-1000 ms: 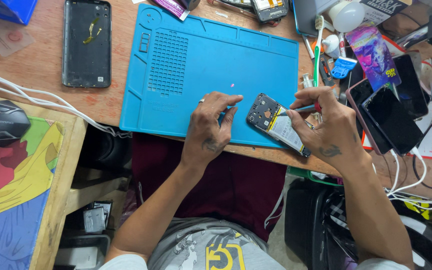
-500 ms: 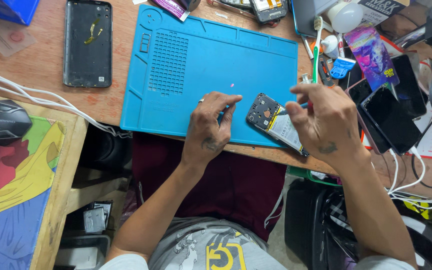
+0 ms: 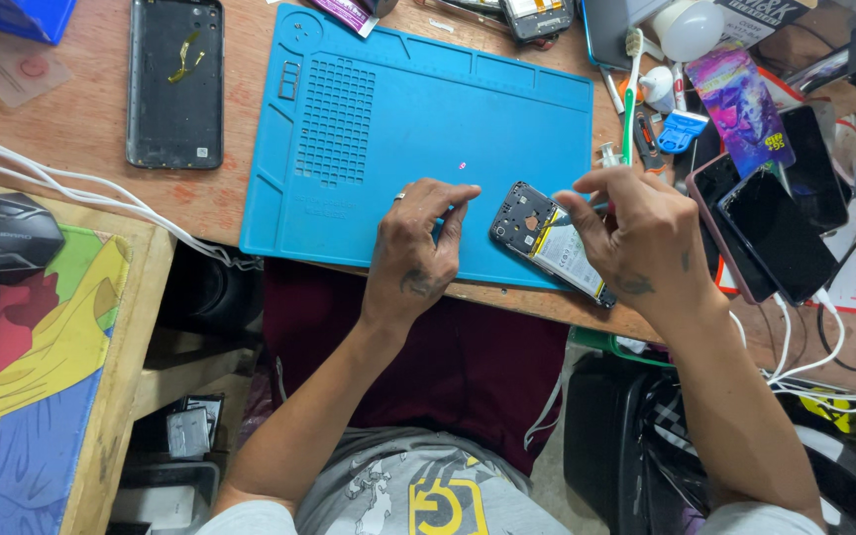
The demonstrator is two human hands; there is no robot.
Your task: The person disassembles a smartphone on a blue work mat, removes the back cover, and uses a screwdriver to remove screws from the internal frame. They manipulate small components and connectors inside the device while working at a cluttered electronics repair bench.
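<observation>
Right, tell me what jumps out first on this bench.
The big blue work mat fills the middle of the wooden desk. At its near edge lies an opened phone with its insides showing, the left hand resting beside it and the right hand over its right end. A black back cover lies left of the mat.

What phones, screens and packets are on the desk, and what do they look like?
Opened phone: between the hands, on the blue mat, innards showing.
Back cover: top left, black rectangle.
Two dark phones: right side, screens off.
Colourful packet: top right, purple and pink.
</observation>
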